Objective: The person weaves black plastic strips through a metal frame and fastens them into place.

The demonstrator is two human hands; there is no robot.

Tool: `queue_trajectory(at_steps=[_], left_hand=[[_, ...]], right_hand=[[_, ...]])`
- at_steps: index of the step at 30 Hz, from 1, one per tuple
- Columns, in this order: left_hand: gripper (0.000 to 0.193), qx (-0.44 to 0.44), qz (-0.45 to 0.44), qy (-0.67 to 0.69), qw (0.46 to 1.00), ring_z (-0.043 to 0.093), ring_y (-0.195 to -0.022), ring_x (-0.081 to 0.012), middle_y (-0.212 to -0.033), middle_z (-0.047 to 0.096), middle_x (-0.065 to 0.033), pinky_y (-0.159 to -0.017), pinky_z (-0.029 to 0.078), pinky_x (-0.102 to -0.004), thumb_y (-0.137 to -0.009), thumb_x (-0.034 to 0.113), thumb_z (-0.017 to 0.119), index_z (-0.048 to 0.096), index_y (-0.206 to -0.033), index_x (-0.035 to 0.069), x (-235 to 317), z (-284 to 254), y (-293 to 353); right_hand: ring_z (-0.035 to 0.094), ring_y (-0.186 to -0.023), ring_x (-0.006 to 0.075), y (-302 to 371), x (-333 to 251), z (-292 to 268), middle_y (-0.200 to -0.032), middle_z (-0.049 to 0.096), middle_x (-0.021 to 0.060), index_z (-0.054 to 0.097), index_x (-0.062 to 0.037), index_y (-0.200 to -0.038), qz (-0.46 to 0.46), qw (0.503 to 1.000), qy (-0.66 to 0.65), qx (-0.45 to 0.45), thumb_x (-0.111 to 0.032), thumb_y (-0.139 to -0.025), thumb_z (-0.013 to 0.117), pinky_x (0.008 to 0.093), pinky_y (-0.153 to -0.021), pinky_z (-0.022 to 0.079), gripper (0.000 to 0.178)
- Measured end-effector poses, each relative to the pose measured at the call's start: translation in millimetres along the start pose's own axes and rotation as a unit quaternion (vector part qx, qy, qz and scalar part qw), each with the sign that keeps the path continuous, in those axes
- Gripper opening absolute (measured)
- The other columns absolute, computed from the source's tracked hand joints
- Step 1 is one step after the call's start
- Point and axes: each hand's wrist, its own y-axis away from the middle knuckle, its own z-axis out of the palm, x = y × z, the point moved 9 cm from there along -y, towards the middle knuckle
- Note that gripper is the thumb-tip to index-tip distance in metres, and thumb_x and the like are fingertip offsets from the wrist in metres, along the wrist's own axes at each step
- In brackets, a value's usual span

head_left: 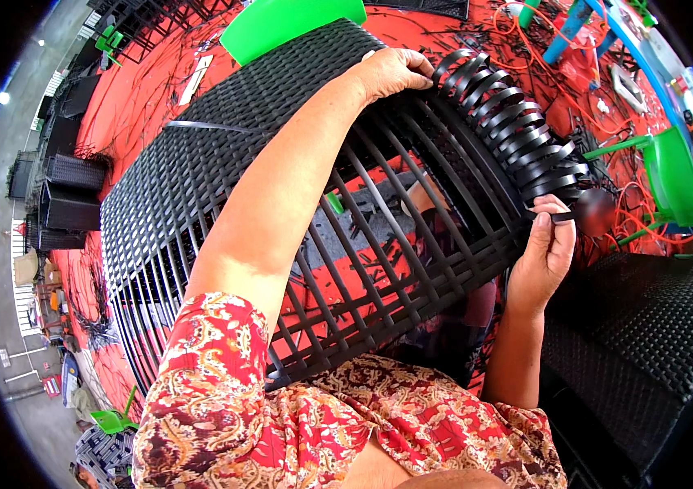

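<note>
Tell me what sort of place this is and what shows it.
Probably a weaving workshop for furniture: a half-woven black frame, a coil of black strip at its edge, and dark scraps strewn over the red floor.

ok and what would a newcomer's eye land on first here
Probably the large, partly woven black frame across the middle. Next comes the glossy black coil at its upper right, with the right hand pinching a black strip by the coil's lower end. The vivid red floor around the frame also stands out.
</note>
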Motion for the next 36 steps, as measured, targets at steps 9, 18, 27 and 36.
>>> queue_trajectory(at_steps=[9,18,27,36], left_hand=[[0.012,0.044,0.037,0.068,0.996,0.058,-0.084,-0.0088,-0.088,0.065,-0.0012,-0.082,0.043,-0.0224,-0.085,0.013,0.06,0.066,-0.092,0.005,4,-1,-3],[0.03,0.004,0.051,-0.036,0.998,0.058,-0.095,-0.0123,-0.099,0.066,-0.004,-0.09,0.04,-0.0254,-0.079,0.024,0.065,0.066,-0.105,0.009,20,7,7],[0.029,-0.014,0.103,0.011,0.994,0.058,-0.095,-0.012,-0.1,0.065,-0.0039,-0.09,0.04,-0.0251,-0.081,0.019,0.062,0.064,-0.106,0.005,26,14,6],[0.024,-0.037,0.071,0.091,0.993,0.053,-0.091,-0.0048,-0.095,0.064,0.0048,-0.087,0.038,-0.0215,-0.087,0.025,0.06,0.065,-0.103,0.007,4,10,-8]], right_hand=[[0.048,-0.09,0.0152,-1,-5,-8,-0.096,0.053,0.0095,0.051,0.0006,-0.09,0.022,0.999,0.028,-0.008,-0.005,-0.092,0.044,0.0277,-0.084,0.037,0.009],[0.048,-0.09,0.0165,-2,-7,-17,-0.096,0.053,0.0103,0.051,0.0005,-0.09,0.011,0.999,0.046,-0.002,-0.005,-0.092,0.043,0.0298,-0.085,0.037,0.01],[0.051,-0.092,0.0134,-4,25,-35,-0.097,0.057,0.0072,0.057,-0.0001,-0.095,0.107,0.973,-0.187,0.081,-0.008,-0.091,0.044,0.0269,-0.081,0.038,0.016],[0.057,-0.089,0.0157,-6,43,-41,-0.103,0.06,0.0089,0.054,0.0001,-0.105,0.162,0.892,-0.415,0.079,-0.015,-0.094,0.042,0.0289,-0.078,0.045,0.022]])
